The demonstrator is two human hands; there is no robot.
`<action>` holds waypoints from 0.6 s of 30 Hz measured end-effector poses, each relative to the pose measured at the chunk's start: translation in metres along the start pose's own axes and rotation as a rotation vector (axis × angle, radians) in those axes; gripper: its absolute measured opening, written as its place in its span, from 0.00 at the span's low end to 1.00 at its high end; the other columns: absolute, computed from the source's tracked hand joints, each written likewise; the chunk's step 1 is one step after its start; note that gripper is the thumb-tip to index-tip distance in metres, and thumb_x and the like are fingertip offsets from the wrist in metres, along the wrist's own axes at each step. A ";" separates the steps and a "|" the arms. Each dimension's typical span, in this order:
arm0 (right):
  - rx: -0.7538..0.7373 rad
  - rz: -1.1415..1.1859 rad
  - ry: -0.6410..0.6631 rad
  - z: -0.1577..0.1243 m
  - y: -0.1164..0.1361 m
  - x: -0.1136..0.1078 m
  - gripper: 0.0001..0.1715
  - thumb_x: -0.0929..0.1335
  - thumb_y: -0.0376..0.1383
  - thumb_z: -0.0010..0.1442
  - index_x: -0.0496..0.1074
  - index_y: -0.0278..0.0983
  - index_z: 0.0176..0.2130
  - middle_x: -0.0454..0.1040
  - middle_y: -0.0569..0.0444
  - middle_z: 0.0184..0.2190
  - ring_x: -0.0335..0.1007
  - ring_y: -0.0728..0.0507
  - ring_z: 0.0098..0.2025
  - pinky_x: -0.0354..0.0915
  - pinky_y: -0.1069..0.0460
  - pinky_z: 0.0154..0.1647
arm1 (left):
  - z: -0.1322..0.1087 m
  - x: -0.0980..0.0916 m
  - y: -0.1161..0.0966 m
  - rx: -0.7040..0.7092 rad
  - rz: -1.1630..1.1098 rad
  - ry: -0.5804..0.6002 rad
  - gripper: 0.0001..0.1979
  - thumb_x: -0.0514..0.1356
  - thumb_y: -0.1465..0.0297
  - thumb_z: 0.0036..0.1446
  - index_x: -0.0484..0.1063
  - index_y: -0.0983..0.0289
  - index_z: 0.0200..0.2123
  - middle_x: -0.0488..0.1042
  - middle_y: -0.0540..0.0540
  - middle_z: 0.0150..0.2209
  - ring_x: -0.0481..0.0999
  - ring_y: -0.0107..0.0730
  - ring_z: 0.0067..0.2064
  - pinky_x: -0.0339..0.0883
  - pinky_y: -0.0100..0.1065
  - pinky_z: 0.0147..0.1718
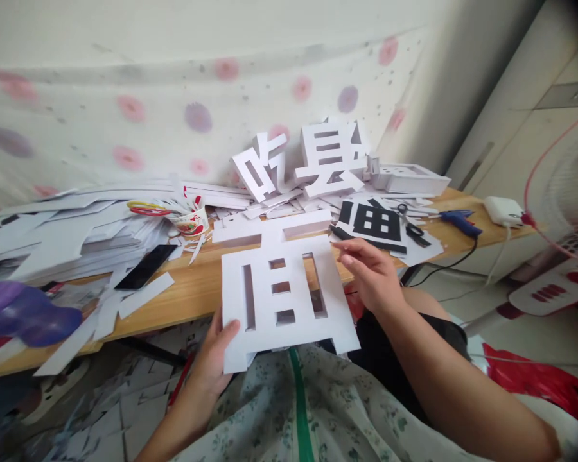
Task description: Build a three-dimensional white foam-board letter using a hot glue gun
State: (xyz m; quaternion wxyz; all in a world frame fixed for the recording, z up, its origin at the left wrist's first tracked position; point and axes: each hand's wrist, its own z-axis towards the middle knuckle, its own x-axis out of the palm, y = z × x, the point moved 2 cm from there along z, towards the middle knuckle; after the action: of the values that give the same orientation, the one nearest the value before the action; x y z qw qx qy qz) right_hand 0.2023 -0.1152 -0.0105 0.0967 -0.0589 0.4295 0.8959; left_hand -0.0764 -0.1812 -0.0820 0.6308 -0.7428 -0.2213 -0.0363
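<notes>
A white three-dimensional Chinese character [261,295], built from board with cut-out slots, is tilted up over my lap and the table's front edge. My left hand [216,353] grips its lower left side, the thumb on the front face and the fingers behind. At its upper right corner is my right hand [373,273], with bent fingers and the thumb and index finger drawn close together. Whether anything small lies between those fingertips cannot be made out. A black sheet with white character shapes [390,228] lies just beyond my right hand.
Two finished-looking white characters [330,157] stand at the back. On the table [197,282] are stacked white boards [96,224], a phone [146,266], a cup of tools [191,221], scissors [411,228] and a blue glue gun [461,222]. A fan [553,292] stands right.
</notes>
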 end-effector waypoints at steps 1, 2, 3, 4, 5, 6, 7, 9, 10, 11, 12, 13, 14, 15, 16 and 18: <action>0.005 -0.016 -0.021 0.002 -0.001 -0.005 0.11 0.65 0.38 0.63 0.72 0.41 0.45 0.69 0.52 0.36 0.68 0.43 0.38 0.68 0.46 0.41 | -0.001 -0.001 -0.002 0.017 0.001 -0.007 0.37 0.71 0.62 0.41 0.67 0.54 0.57 0.79 0.55 0.46 0.80 0.47 0.42 0.75 0.39 0.36; -0.016 -0.064 -0.005 0.004 -0.001 -0.006 0.13 0.66 0.38 0.62 0.72 0.40 0.47 0.67 0.50 0.39 0.67 0.42 0.42 0.67 0.45 0.44 | -0.002 -0.002 -0.005 0.041 0.006 -0.019 0.37 0.71 0.61 0.41 0.67 0.54 0.57 0.79 0.54 0.47 0.79 0.47 0.44 0.75 0.38 0.36; -0.051 -0.138 0.030 0.006 0.000 -0.005 0.16 0.67 0.38 0.60 0.71 0.40 0.49 0.66 0.49 0.41 0.66 0.41 0.46 0.66 0.44 0.48 | -0.003 -0.004 -0.007 0.067 0.014 -0.032 0.37 0.71 0.61 0.40 0.67 0.53 0.57 0.78 0.53 0.49 0.79 0.47 0.45 0.75 0.37 0.37; -0.090 -0.229 0.065 0.009 0.002 -0.003 0.21 0.69 0.38 0.58 0.70 0.39 0.51 0.64 0.47 0.44 0.64 0.39 0.49 0.64 0.42 0.52 | -0.004 -0.006 -0.010 0.093 0.028 -0.047 0.37 0.72 0.61 0.40 0.67 0.53 0.56 0.78 0.52 0.49 0.78 0.46 0.47 0.75 0.36 0.38; -0.124 -0.325 0.090 0.011 0.005 0.001 0.25 0.69 0.37 0.57 0.68 0.39 0.54 0.62 0.46 0.47 0.62 0.38 0.52 0.62 0.41 0.55 | -0.004 -0.008 -0.013 0.120 0.045 -0.061 0.37 0.72 0.62 0.40 0.68 0.53 0.56 0.77 0.52 0.50 0.77 0.46 0.48 0.74 0.36 0.39; -0.145 -0.420 0.101 0.014 0.008 0.006 0.29 0.70 0.37 0.56 0.66 0.39 0.56 0.61 0.45 0.49 0.60 0.37 0.54 0.60 0.39 0.57 | -0.005 -0.010 -0.016 0.145 0.064 -0.075 0.37 0.72 0.62 0.40 0.68 0.52 0.56 0.77 0.51 0.50 0.77 0.45 0.48 0.74 0.35 0.39; -0.157 -0.509 0.098 0.016 0.011 0.011 0.31 0.70 0.36 0.55 0.64 0.39 0.58 0.60 0.44 0.50 0.58 0.36 0.55 0.59 0.38 0.57 | -0.005 -0.012 -0.018 0.172 0.087 -0.087 0.37 0.72 0.62 0.40 0.68 0.52 0.56 0.77 0.50 0.50 0.76 0.45 0.49 0.74 0.34 0.40; -0.176 -0.649 0.085 0.022 0.016 0.020 0.32 0.70 0.35 0.54 0.64 0.38 0.58 0.60 0.43 0.53 0.57 0.34 0.54 0.58 0.38 0.57 | -0.006 -0.014 -0.022 0.220 0.137 -0.109 0.38 0.72 0.63 0.38 0.67 0.51 0.56 0.77 0.49 0.50 0.75 0.46 0.50 0.74 0.35 0.39; -0.188 -0.698 0.087 0.024 0.018 0.023 0.31 0.70 0.34 0.54 0.65 0.38 0.57 0.61 0.42 0.53 0.57 0.34 0.54 0.59 0.38 0.56 | -0.007 -0.015 -0.023 0.238 0.163 -0.122 0.39 0.72 0.63 0.37 0.67 0.51 0.56 0.77 0.49 0.50 0.75 0.46 0.50 0.74 0.35 0.39; -0.202 -0.736 0.092 0.026 0.020 0.026 0.29 0.69 0.34 0.54 0.67 0.37 0.56 0.62 0.42 0.53 0.57 0.34 0.53 0.59 0.39 0.55 | -0.008 -0.016 -0.023 0.252 0.187 -0.134 0.39 0.72 0.63 0.36 0.68 0.51 0.56 0.76 0.49 0.50 0.74 0.47 0.51 0.74 0.36 0.39; -0.215 -0.766 0.100 0.028 0.021 0.029 0.26 0.69 0.33 0.55 0.69 0.37 0.54 0.64 0.43 0.53 0.58 0.34 0.53 0.59 0.39 0.54 | -0.009 -0.016 -0.024 0.263 0.207 -0.146 0.39 0.72 0.62 0.36 0.68 0.51 0.55 0.76 0.49 0.51 0.74 0.48 0.51 0.74 0.37 0.39; -0.229 -0.788 0.109 0.030 0.022 0.030 0.23 0.68 0.33 0.55 0.71 0.38 0.52 0.66 0.44 0.52 0.59 0.34 0.52 0.59 0.40 0.53 | -0.010 -0.016 -0.024 0.270 0.222 -0.154 0.38 0.72 0.62 0.36 0.68 0.50 0.55 0.76 0.49 0.51 0.74 0.49 0.51 0.74 0.38 0.40; -0.244 -0.803 0.121 0.031 0.022 0.031 0.21 0.67 0.33 0.56 0.72 0.38 0.51 0.69 0.45 0.51 0.60 0.34 0.51 0.59 0.40 0.52 | -0.011 -0.016 -0.024 0.275 0.231 -0.159 0.38 0.72 0.61 0.36 0.68 0.50 0.54 0.76 0.49 0.51 0.74 0.49 0.51 0.74 0.38 0.40; -0.263 -0.813 0.132 0.032 0.022 0.031 0.19 0.67 0.32 0.57 0.73 0.38 0.49 0.72 0.46 0.49 0.61 0.35 0.50 0.58 0.41 0.52 | -0.011 -0.016 -0.024 0.280 0.235 -0.164 0.37 0.72 0.61 0.36 0.69 0.50 0.54 0.76 0.48 0.51 0.74 0.49 0.51 0.74 0.39 0.40; -0.283 -0.819 0.143 0.033 0.022 0.031 0.18 0.67 0.33 0.57 0.74 0.38 0.48 0.73 0.47 0.47 0.62 0.35 0.49 0.58 0.42 0.51 | -0.012 -0.016 -0.025 0.283 0.238 -0.165 0.37 0.72 0.61 0.36 0.69 0.49 0.53 0.76 0.48 0.51 0.73 0.49 0.51 0.73 0.39 0.41; -0.325 -0.827 0.154 0.035 0.021 0.029 0.17 0.67 0.33 0.57 0.75 0.37 0.47 0.76 0.48 0.45 0.65 0.37 0.46 0.58 0.43 0.49 | -0.012 -0.016 -0.025 0.283 0.241 -0.165 0.37 0.72 0.62 0.35 0.69 0.49 0.53 0.76 0.48 0.51 0.73 0.50 0.51 0.73 0.40 0.41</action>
State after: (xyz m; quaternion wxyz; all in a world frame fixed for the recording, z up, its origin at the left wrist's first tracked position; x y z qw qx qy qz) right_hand 0.1681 -0.0974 0.0218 0.4039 -0.3066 0.2294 0.8308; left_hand -0.0973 -0.1943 -0.0617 0.7083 -0.6683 -0.1850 0.1319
